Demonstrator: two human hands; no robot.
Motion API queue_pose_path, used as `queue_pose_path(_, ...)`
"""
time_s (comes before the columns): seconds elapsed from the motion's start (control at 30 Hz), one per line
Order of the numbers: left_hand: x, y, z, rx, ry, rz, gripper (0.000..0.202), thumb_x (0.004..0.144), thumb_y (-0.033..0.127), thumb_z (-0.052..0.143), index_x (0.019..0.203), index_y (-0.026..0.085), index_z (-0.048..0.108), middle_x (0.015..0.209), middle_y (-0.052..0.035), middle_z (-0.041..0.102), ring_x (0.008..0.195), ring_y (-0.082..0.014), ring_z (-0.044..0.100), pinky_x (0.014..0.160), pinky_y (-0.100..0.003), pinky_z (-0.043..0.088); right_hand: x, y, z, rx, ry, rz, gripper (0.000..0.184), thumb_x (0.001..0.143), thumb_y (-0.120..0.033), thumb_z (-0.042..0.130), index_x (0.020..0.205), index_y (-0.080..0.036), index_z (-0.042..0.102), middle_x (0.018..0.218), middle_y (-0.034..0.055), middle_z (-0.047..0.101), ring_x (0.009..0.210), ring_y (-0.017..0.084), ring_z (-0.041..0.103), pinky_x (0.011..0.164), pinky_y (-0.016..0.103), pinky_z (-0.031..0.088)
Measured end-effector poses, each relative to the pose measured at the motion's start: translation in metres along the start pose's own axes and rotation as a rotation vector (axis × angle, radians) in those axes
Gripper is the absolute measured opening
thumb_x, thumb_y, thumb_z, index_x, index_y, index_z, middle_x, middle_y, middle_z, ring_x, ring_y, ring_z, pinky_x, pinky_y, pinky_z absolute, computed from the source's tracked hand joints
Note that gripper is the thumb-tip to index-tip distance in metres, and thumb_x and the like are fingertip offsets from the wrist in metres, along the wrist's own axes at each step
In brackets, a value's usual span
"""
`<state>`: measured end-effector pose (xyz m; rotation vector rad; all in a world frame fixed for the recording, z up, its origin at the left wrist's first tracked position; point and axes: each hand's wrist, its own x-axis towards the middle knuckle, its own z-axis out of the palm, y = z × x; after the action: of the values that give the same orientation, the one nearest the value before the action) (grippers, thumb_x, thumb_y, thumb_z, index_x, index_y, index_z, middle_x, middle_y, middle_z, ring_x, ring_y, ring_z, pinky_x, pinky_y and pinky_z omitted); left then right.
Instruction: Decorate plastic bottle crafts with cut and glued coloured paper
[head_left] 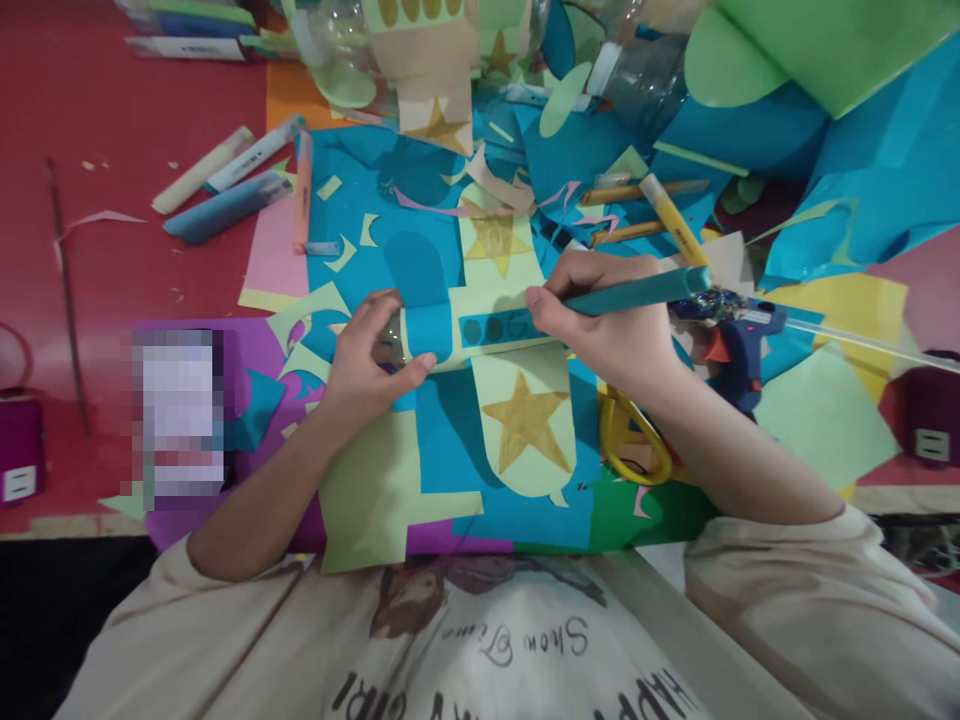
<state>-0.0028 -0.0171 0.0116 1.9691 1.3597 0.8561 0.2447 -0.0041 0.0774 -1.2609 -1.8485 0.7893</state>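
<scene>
A paper-covered model plane (442, 340) lies before me, its body apparently a clear bottle wrapped in pale green and blue paper. Its pale green wings bear gold stars, one on the near wing (525, 425). My left hand (367, 350) curls its fingers and thumb around the bottle end of the body. A teal marker (637, 292) is pinched in my right hand (607, 320), which rests at the other end of the body. Beside its fingers runs a blue strip (491, 328) with dark round marks. The marker's tip is hidden behind my fingers.
To the right lie a blue glue gun (742, 350) and yellow-handled scissors (637, 450). Several markers (225, 205) are at the upper left, above a pixelated phone (184, 410). Paper scraps cover the blue sheet (442, 440). A clear bottle (645, 80) stands at the back.
</scene>
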Motion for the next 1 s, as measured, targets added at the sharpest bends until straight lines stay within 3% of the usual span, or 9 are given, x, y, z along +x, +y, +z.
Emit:
queue_pose_path(0.13, -0.0006, 0.0028, -0.0015, 0.008, -0.032, -0.064, 0.039, 0.076, 0.049, 0.065, 0.104, 0.025, 0.053, 0.111, -0.0078, 0.060, 0.078, -0.0183, 0.057, 0.056, -0.029, 0.047, 0.0011, -0.0018, -0.0015, 0.008, -0.062, 0.026, 0.037, 0.082, -0.023, 0.061, 0.053, -0.023, 0.037, 0.047, -0.0037, 0.038, 0.045, 0.010, 0.033, 0.044, 0.030, 0.031)
queue_pose_path(0.3, -0.0001, 0.0034, -0.0016, 0.027, -0.033, -0.066, 0.041, 0.074, 0.048, 0.065, 0.105, 0.025, 0.052, 0.113, -0.0080, 0.060, 0.093, -0.0232, 0.060, 0.068, -0.034, 0.052, 0.0019, -0.0041, -0.0028, 0.006, -0.093, 0.032, 0.040, 0.080, -0.014, 0.062, 0.053, -0.023, 0.033, 0.047, -0.0048, 0.032, 0.045, 0.010, 0.032, 0.046, 0.029, 0.035)
queue_pose_path(0.57, 0.0004, 0.0015, -0.0002, -0.034, -0.006, -0.034, 0.043, 0.075, 0.059, 0.062, 0.099, 0.024, 0.052, 0.110, -0.0078, 0.057, 0.078, -0.0170, 0.054, 0.055, -0.028, 0.045, 0.0013, -0.0011, -0.0025, 0.029, -0.081, 0.028, 0.034, 0.081, -0.018, 0.063, 0.055, -0.023, 0.041, 0.048, -0.0039, 0.042, 0.045, 0.010, 0.035, 0.046, 0.029, 0.034)
queue_pose_path(0.77, 0.0011, 0.0059, -0.0039, 0.028, -0.054, -0.057, 0.038, 0.076, 0.050, 0.063, 0.101, 0.023, 0.051, 0.112, -0.0083, 0.058, 0.084, -0.0194, 0.058, 0.059, -0.029, 0.048, 0.0006, 0.0029, -0.0009, -0.009, 0.005, 0.019, 0.037, 0.085, -0.030, 0.062, 0.056, -0.022, 0.041, 0.052, -0.0024, 0.048, 0.048, 0.010, 0.042, 0.046, 0.028, 0.034)
queue_pose_path(1.0, 0.0009, 0.0049, -0.0029, 0.018, -0.044, -0.065, 0.039, 0.074, 0.049, 0.064, 0.101, 0.024, 0.052, 0.112, -0.0084, 0.058, 0.081, -0.0186, 0.057, 0.055, -0.028, 0.045, 0.0017, -0.0011, -0.0027, 0.001, -0.044, 0.039, 0.035, 0.081, -0.021, 0.059, 0.053, -0.022, 0.038, 0.049, -0.0033, 0.042, 0.047, 0.010, 0.036, 0.045, 0.029, 0.033)
